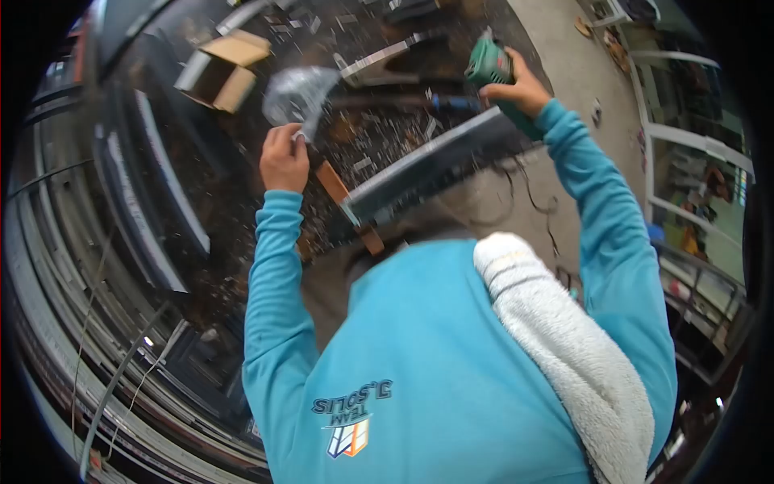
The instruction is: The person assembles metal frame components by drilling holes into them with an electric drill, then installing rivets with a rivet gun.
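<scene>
My left hand (284, 159) pinches the lower end of a clear plastic bag (298, 93) above the cluttered work surface. The bag is crumpled, and its contents are too blurred to make out. Out to the right, my right hand (526, 87) grips a green power drill (489, 63), its fingers wrapped round the handle. Below the drill lies a long grey metal profile (431, 161), slanting down to the left. A brown wooden block (332, 183) sits by its left end, close to my left hand.
An open cardboard box (242, 50) stands at the upper left. Small metal offcuts and shavings litter the dark work surface (210, 161). A blue-handled tool (455, 102) lies behind the profile. Long metal bars (60, 266) fill the left side. A black cable (548, 210) trails at right.
</scene>
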A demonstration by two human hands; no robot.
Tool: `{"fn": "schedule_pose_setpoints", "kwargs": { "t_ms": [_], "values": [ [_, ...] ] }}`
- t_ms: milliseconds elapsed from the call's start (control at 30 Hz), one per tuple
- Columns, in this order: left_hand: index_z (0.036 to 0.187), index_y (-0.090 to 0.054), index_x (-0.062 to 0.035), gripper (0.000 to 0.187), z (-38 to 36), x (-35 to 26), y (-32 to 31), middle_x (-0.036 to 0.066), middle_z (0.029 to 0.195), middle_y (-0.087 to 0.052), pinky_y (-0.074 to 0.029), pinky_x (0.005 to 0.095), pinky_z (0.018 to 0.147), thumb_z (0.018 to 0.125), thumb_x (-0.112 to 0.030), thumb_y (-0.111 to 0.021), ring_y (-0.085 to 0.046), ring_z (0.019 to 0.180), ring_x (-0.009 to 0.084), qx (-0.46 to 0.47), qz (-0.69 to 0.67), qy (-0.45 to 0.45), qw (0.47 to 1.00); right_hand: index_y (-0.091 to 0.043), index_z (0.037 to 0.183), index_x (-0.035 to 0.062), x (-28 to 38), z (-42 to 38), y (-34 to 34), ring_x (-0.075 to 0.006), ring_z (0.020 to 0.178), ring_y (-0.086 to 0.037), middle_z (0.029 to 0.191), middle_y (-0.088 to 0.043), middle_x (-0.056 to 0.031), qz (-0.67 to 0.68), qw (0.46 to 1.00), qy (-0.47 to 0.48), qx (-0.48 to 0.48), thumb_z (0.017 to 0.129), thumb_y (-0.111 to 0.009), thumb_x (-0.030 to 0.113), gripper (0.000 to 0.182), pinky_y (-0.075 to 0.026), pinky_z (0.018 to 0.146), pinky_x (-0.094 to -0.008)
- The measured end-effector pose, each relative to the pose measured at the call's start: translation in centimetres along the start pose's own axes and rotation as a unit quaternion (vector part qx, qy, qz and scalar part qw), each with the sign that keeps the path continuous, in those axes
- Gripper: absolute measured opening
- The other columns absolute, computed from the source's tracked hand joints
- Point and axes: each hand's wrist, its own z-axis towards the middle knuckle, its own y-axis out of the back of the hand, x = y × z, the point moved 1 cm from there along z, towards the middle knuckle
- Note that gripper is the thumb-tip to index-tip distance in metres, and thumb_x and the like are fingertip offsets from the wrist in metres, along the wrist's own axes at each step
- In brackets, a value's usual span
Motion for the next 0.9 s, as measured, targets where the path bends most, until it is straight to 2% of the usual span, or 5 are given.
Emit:
{"fn": "schedule_pose_setpoints", "kwargs": {
  "t_ms": [167, 267, 433, 667, 900],
  "values": [
    [0.078, -0.058, -0.0069, 0.009, 4.1, 6.4, -4.1, 0.016, 0.082, -0.061, -0.051, 0.0442, 0.072, 0.07, -0.002, -0.059, -0.061, 0.083, 0.0344, 0.162, 0.246, -0.091, 0.951, 0.005, 0.152, 0.004, -10.2, 10.0, -3.2, -0.0452, 0.128, -0.044, 0.142, -0.036, -0.0331, -0.094, 0.993, -0.038, -0.064, 0.056, -0.084, 0.035, 0.134, -0.038, 0.108, -0.0452],
    [0.085, -0.061, -0.0079, 0.012, 4.4, 4.9, -4.0, 0.013, 0.093, -0.061, -0.052, 0.0449, 0.077, 0.075, -0.004, -0.06, -0.062, 0.09, 0.0347, 0.187, 0.27, -0.015, 0.944, -0.032, 0.146, 0.0128, -2.3, 6.3, -4.5, -0.0451, 0.132, -0.032, 0.138, -0.036, -0.0287, -0.368, 0.912, 0.121, -0.135, 0.063, -0.071, 0.034, 0.094, -0.025, 0.112, -0.0514],
    [0.087, -0.061, -0.0067, 0.007, 4.5, 3.7, -3.3, 0.014, 0.096, -0.062, -0.052, 0.0443, 0.077, 0.081, -0.008, -0.061, -0.063, 0.089, 0.0361, 0.159, 0.222, 0.028, 0.962, -0.058, 0.117, 0.009, 1.2, 6.7, -10.8, -0.0352, 0.102, -0.057, 0.104, -0.059, -0.0164, -0.339, 0.897, 0.283, 0.03, 0.069, -0.068, 0.026, 0.052, -0.047, 0.088, -0.0453],
    [0.085, -0.062, -0.0027, 0.007, 5.4, -1.2, -1.3, 0.011, 0.083, -0.067, -0.053, 0.0373, 0.068, 0.085, -0.008, -0.067, -0.066, 0.074, 0.0224, -0.072, 0.028, 0.207, 0.975, -0.059, 0.099, 0.0041, 1.1, 9.8, -14.1, -0.0357, 0.088, -0.063, 0.093, -0.063, -0.0179, -0.155, 0.944, 0.287, 0.045, 0.072, -0.063, 0.016, 0.03, -0.051, 0.077, -0.0454],
    [0.095, -0.06, -0.0047, 0.009, 9.1, -15.2, 1.5, 0.008, 0.092, -0.068, -0.056, 0.0296, 0.071, 0.095, -0.014, -0.062, -0.066, 0.077, 0.0152, -0.191, -0.476, 0.19, 0.837, -0.052, 0.106, 0.0055, 9.8, 2.8, -4.0, -0.0089, 0.061, -0.047, 0.074, -0.053, -0.002, 0.327, 0.874, 0.357, 0.033, 0.085, -0.072, 0.023, 0.034, -0.041, 0.057, -0.0261]
  ]
}}
